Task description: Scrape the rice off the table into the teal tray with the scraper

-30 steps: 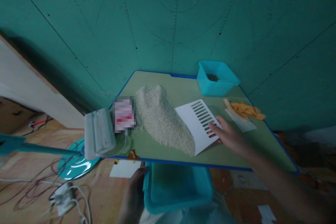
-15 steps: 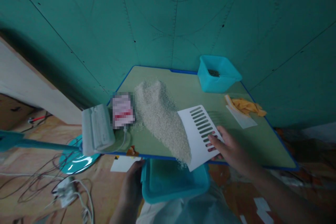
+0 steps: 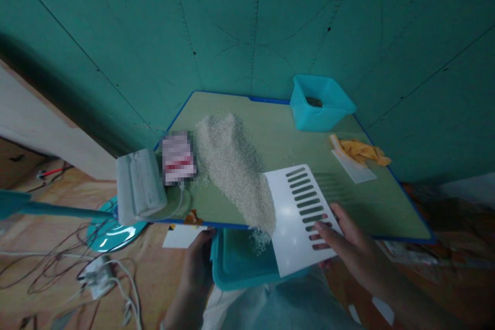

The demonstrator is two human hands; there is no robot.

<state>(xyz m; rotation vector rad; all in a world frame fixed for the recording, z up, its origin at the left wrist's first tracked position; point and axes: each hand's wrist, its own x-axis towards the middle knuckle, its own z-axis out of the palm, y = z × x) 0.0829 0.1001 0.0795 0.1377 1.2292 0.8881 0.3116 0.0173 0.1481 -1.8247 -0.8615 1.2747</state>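
My right hand [image 3: 342,232] grips a white slotted plastic sheet [image 3: 284,216], thumb on top and fingers beneath. The sheet's left edge presses against a long heap of pale grains that look like rice [image 3: 235,165], spread over the table [image 3: 270,118]. Some grains are spilling off the near edge of the table. Below that edge a teal plastic bin [image 3: 247,281] sits against my lap, its mouth under the falling grains. My left hand [image 3: 199,260] holds the bin by its left side; the fingertips are partly hidden.
At the back right stands a turquoise box [image 3: 319,113] with something dark inside. An orange cloth [image 3: 359,152] lies near a white card. On the left are a pixelated device [image 3: 178,159] with a cable and a grey case [image 3: 141,185]. Cables [image 3: 124,278] litter the floor.
My right hand has brought the sheet nearer to me, past the table's near edge and over the bin. Grains now fall from the edge into the bin's mouth. My left hand keeps its hold.
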